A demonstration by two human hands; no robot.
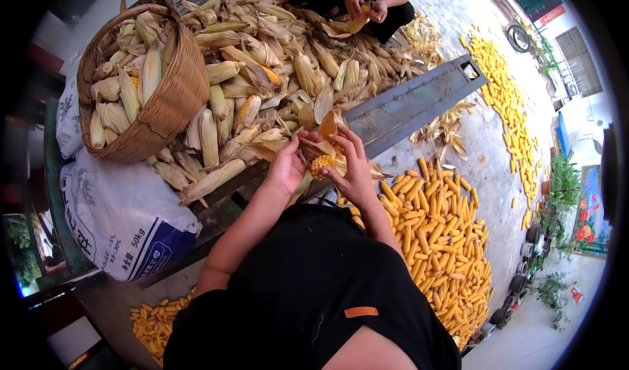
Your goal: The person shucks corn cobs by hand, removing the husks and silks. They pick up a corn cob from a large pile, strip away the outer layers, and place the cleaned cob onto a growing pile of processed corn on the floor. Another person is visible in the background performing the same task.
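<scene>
A partly husked ear of corn [322, 167] is held between my two hands, its bare yellow kernels facing me. My left hand [289, 162] grips the dry husk [314, 149] on the ear's left side, some fingers hidden behind the leaves. On the other side, my right hand [353, 171] is curled around the ear, thumb near the kernels. Just beyond my hands lies a large heap of unhusked corn [265, 40] with dry, pale leaves. Below and right of my right hand, a pile of husked yellow cobs [437, 237] covers the ground.
A wicker basket [167, 109] of unhusked ears stands left, near a white printed sack [123, 217]. A metal rail [413, 107] borders the heap. Opposite, another person's hands [366, 8] hold an ear. More cobs lie along the far right [511, 119] and lower left [157, 326].
</scene>
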